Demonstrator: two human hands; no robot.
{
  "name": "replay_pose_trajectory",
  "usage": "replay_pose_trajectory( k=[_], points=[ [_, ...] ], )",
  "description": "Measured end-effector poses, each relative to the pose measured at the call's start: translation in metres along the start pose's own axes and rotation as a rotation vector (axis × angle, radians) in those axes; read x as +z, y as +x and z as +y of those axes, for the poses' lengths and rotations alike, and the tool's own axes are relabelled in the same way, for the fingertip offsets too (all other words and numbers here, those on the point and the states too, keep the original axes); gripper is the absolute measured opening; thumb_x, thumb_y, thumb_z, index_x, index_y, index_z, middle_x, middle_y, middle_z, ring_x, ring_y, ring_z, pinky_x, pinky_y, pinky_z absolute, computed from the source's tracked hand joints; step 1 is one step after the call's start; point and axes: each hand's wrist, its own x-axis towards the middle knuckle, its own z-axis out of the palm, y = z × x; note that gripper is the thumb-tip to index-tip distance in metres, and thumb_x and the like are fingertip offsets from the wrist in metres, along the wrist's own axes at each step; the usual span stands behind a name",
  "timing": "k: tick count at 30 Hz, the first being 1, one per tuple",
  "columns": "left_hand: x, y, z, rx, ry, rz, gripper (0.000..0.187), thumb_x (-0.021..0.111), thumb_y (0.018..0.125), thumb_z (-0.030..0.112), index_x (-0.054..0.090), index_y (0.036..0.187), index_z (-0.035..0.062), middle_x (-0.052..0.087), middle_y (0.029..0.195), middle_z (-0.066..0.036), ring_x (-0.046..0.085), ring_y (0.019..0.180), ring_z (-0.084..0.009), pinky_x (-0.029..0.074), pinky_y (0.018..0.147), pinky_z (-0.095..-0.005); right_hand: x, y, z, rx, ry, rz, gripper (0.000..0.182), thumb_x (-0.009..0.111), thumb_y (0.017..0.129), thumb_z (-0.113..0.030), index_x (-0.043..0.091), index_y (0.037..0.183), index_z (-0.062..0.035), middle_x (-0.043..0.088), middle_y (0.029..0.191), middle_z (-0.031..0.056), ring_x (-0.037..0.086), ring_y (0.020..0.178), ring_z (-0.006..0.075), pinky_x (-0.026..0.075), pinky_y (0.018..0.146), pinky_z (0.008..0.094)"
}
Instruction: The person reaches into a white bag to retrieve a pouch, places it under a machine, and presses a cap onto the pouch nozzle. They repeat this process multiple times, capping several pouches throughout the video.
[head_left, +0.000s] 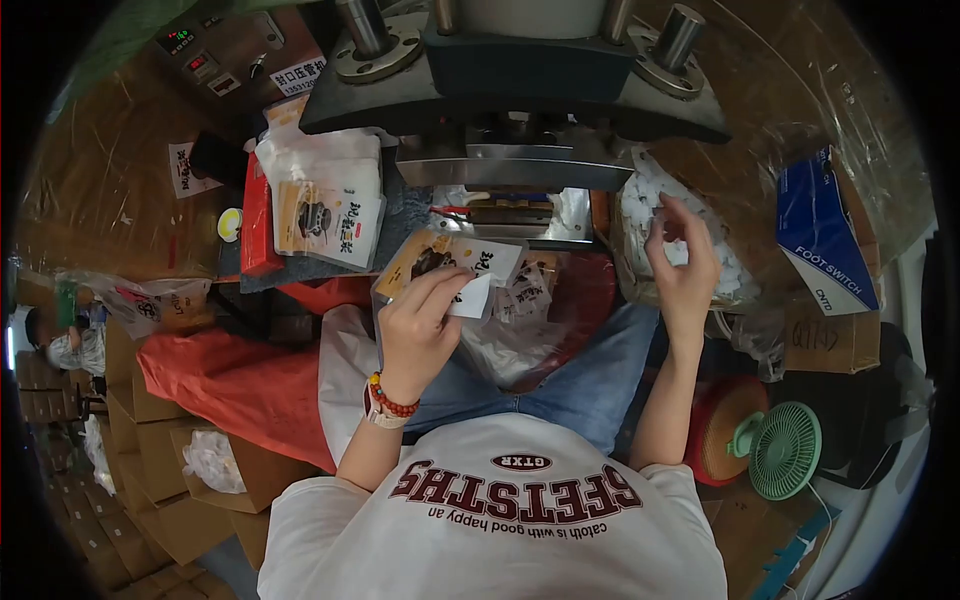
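My left hand is closed on a printed plastic pouch, held tilted above my lap with the thumb and fingers pinching its near side. A white piece of the pouch sticks out below my fingers. My right hand is raised over a clear bag of small white plastic pieces. Its thumb and index finger curl toward each other; anything between the tips blends with the white pieces behind. Beyond the left hand lies a stack of similar pouches. Straight ahead is a press machine with a metal bar.
A red box stands beside the pouch stack. On the right are a blue-and-white foot switch box and a green fan. A control box with lit displays sits back left. Cardboard boxes are piled at left.
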Motion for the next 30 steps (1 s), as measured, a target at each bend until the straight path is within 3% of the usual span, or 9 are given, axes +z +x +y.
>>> replay_pose_trajectory(
  k=[2,6,11,13,15,17,19,22,30],
  points=[
    [0.003,0.001,0.004,0.016,0.000,-0.016,0.040,0.059,0.064,-0.006,0.067,0.101,0.0056,0.067,0.101,-0.008,0.065,0.086,-0.0264,0.052,0.071,-0.0341,-0.015,-0.012,-0.035,0.102,0.713,-0.066,0.038,0.064,0.078,0.008,0.060,0.115,0.0024,0.066,0.095,0.0158,0.063,0.086,0.0273,0.049,0.081,0.0322],
    [0.007,0.003,0.012,0.048,-0.001,-0.055,0.039,0.059,0.064,-0.006,0.067,0.100,0.0055,0.067,0.101,-0.007,0.065,0.088,-0.0261,0.053,0.071,-0.0336,0.001,-0.029,-0.063,-0.357,0.732,-0.216,0.037,0.066,0.075,0.008,0.061,0.111,0.0036,0.065,0.101,0.0156,0.063,0.084,0.0297,0.052,0.075,0.0345],
    [-0.003,0.009,0.019,0.105,-0.120,-0.144,0.036,0.061,0.066,-0.004,0.068,0.100,0.0055,0.068,0.097,-0.009,0.067,0.084,-0.0276,0.053,0.070,-0.0330,0.005,-0.030,-0.066,-0.436,0.769,-0.214,0.037,0.067,0.075,0.011,0.061,0.110,0.0053,0.067,0.099,0.0143,0.064,0.087,0.0270,0.052,0.074,0.0327],
    [0.000,0.008,0.015,0.108,-0.259,-0.173,0.033,0.063,0.069,-0.003,0.069,0.100,0.0053,0.069,0.094,-0.011,0.067,0.081,-0.0281,0.053,0.068,-0.0318,0.004,-0.035,-0.060,-0.123,1.002,-0.392,0.038,0.067,0.080,0.002,0.058,0.117,0.0023,0.065,0.108,0.0154,0.064,0.092,0.0279,0.051,0.079,0.0335],
    [0.010,0.006,0.014,-0.181,-0.438,-0.410,0.021,0.067,0.081,0.006,0.070,0.101,0.0028,0.071,0.087,-0.010,0.069,0.073,-0.0203,0.053,0.066,-0.0271,0.010,-0.033,-0.063,0.023,0.932,-0.440,0.038,0.066,0.082,-0.001,0.057,0.119,0.0018,0.065,0.108,0.0154,0.064,0.093,0.0266,0.050,0.081,0.0325],
    [0.041,-0.001,-0.006,-0.397,-0.671,-0.459,0.020,0.067,0.085,0.013,0.069,0.101,0.0008,0.071,0.085,-0.009,0.067,0.073,-0.0155,0.052,0.066,-0.0254,0.018,-0.033,-0.061,0.169,0.860,-0.488,0.038,0.065,0.084,-0.003,0.056,0.121,0.0012,0.065,0.109,0.0154,0.063,0.095,0.0252,0.050,0.082,0.0315],
    [0.059,0.004,-0.020,-0.796,-1.042,-0.476,0.026,0.067,0.090,0.021,0.069,0.097,-0.0037,0.070,0.089,-0.006,0.063,0.076,-0.0069,0.051,0.066,-0.0237,0.025,-0.033,-0.049,0.005,0.528,-0.117,0.039,0.064,0.086,-0.006,0.054,0.123,0.0002,0.065,0.107,0.0142,0.063,0.095,0.0243,0.048,0.085,0.0294],
    [0.060,0.031,-0.028,-0.828,-1.232,-0.368,0.025,0.068,0.089,0.020,0.068,0.098,-0.0039,0.069,0.093,-0.007,0.064,0.076,-0.0090,0.052,0.068,-0.0239,0.004,-0.037,-0.036,0.323,0.804,-0.027,0.027,0.062,0.090,-0.008,0.058,0.116,0.0020,0.066,0.104,0.0101,0.061,0.094,0.0153,0.046,0.085,0.0257],
    [0.062,0.061,-0.042,-0.943,-1.326,-0.374,0.026,0.070,0.086,0.020,0.067,0.092,-0.0048,0.069,0.088,-0.008,0.067,0.076,-0.0125,0.052,0.065,-0.0260,-0.008,-0.076,-0.027,0.480,0.823,-0.190,0.017,0.058,0.094,-0.009,0.062,0.105,0.0029,0.068,0.084,0.0074,0.062,0.080,0.0096,0.047,0.075,0.0221]
  ],
)
